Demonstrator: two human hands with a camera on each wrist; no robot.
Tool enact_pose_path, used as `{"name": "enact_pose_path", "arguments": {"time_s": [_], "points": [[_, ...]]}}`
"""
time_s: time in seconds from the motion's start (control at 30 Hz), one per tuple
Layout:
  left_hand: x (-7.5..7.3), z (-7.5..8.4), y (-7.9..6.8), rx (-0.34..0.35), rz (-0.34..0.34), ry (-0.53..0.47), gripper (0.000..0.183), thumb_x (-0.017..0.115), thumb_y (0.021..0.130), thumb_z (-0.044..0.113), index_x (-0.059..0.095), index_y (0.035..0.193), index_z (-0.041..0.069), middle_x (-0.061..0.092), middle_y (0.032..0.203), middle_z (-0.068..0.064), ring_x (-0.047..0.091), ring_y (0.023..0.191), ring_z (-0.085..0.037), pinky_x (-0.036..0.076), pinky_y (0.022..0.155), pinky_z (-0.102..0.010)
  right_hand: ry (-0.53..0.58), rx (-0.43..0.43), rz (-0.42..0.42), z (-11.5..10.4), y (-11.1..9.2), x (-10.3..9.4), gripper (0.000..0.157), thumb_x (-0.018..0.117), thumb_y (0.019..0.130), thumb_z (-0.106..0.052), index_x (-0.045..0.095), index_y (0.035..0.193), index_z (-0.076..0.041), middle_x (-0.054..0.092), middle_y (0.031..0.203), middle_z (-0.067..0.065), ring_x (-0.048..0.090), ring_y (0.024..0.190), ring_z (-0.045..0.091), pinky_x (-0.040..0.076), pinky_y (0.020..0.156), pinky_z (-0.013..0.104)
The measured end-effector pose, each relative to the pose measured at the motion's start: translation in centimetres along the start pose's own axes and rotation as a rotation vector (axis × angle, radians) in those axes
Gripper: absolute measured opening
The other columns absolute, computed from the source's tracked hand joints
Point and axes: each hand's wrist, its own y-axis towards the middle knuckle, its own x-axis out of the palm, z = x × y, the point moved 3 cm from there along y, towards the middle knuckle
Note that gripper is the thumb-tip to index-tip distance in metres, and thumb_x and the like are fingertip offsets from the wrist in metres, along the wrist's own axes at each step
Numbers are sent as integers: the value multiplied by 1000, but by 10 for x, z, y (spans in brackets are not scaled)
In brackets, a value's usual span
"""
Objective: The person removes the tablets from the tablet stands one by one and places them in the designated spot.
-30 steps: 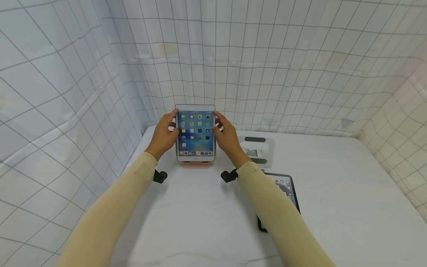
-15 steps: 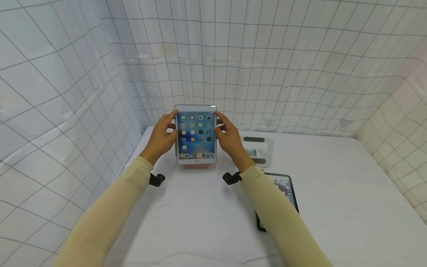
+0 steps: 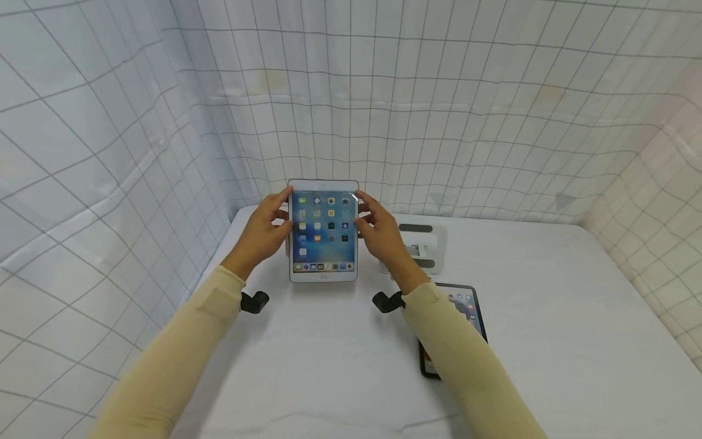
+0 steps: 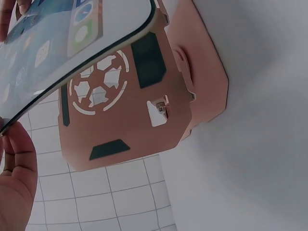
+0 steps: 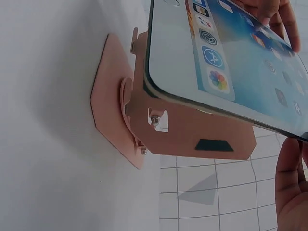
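A white-framed tablet [image 3: 323, 231], its screen lit with rows of app icons, is held upright by both hands in the head view. My left hand [image 3: 263, 228] pinches its left edge, thumb at the front. On the opposite edge, my right hand [image 3: 382, 235] grips it in the same way. Behind the tablet stands a rose-pink metal tablet stand [image 4: 168, 137] with dark pads and a round cut-out. Both wrist views show a gap between the tablet's back and the stand's plate [image 5: 183, 134]. From the head, the tablet hides nearly all of the stand.
A white and grey stand [image 3: 436, 244] with dark strips lies flat at the back right. Closer in, a black-edged tablet [image 3: 463, 302] lies partly under the right sleeve [image 3: 466, 366]. Grid-patterned curtains [image 3: 428, 122] enclose the white table [image 3: 548, 317] at the back and sides.
Both hands have brought the tablet away from the pink stand, toward me. It looks larger and lower in the head view, and the stand's base lip beneath it is now covered.
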Motion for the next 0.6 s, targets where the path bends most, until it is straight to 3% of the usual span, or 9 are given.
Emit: {"name": "enact_pose_path", "arguments": {"time_s": [0.27, 0.4, 0.6], "points": [[4, 2, -11, -35, -50, -35, 73, 53, 87, 4, 22, 145, 37, 36, 138, 1, 52, 107, -20, 50, 67, -33, -17, 19, -39, 0, -16, -5, 57, 53, 92, -19, 32, 135, -49, 49, 111, -3, 59, 84, 12, 53, 69, 25], [7, 2, -19, -57, -82, -62, 72, 52, 87, 4, 22, 145, 35, 38, 135, 1, 51, 107, -21, 50, 69, -34, -23, 56, -61, -1, -25, -5, 58, 52, 93, -17, 31, 137, -47, 50, 112, -2, 60, 84, 13, 53, 69, 27], [10, 22, -36, -53, -137, -83, 68, 50, 89, 1, 21, 148, 20, 42, 130, -9, 50, 107, -28, 47, 75, -37, -18, 99, -85, 10, -36, -7, 56, 52, 92, -19, 32, 135, -49, 50, 112, -3, 61, 84, 13, 53, 68, 26]]}}
